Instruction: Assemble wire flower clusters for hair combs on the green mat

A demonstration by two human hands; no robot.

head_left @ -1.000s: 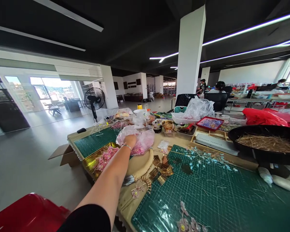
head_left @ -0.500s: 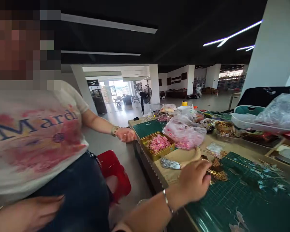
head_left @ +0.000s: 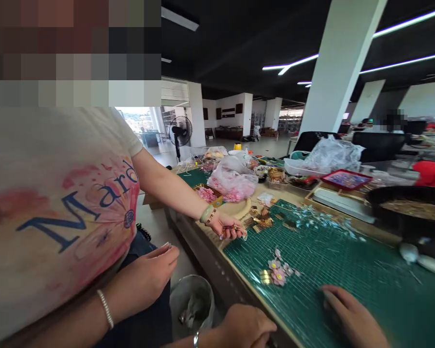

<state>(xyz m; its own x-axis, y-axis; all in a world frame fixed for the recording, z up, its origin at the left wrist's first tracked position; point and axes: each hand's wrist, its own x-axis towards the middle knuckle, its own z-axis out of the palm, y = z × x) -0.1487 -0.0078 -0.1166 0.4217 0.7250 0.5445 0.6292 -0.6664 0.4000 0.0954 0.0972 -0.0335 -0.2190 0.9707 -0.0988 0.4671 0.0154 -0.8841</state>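
My left hand (head_left: 247, 325), wearing a silver bangle, is low at the table's front edge with its fingers curled in. What it holds, if anything, is hidden. My right hand (head_left: 353, 311) rests over the green cutting mat (head_left: 333, 261) at lower right, fingers stretched out. A cluster of pale pink flowers (head_left: 278, 275) lies on the mat between my hands, beside small gold pieces (head_left: 266, 277). Past them, a co-worker's hand (head_left: 226, 227) with a jade-coloured bangle holds thin small items over the mat. The co-worker's other hand (head_left: 150, 278) is before their waist.
More gold pieces (head_left: 263, 218) and pale blue sprigs (head_left: 322, 220) lie farther back. Behind are a tin of pink flowers (head_left: 207, 194), a plastic bag (head_left: 234, 176) and a red tray (head_left: 347, 179). A dark round pan (head_left: 413, 205) stands at right. A bin (head_left: 192, 299) sits below the table edge.
The view has turned right. My left hand has drawn back from the gold pieces to the table edge. My right hand has come into view. The co-worker's hand has moved over the mat.
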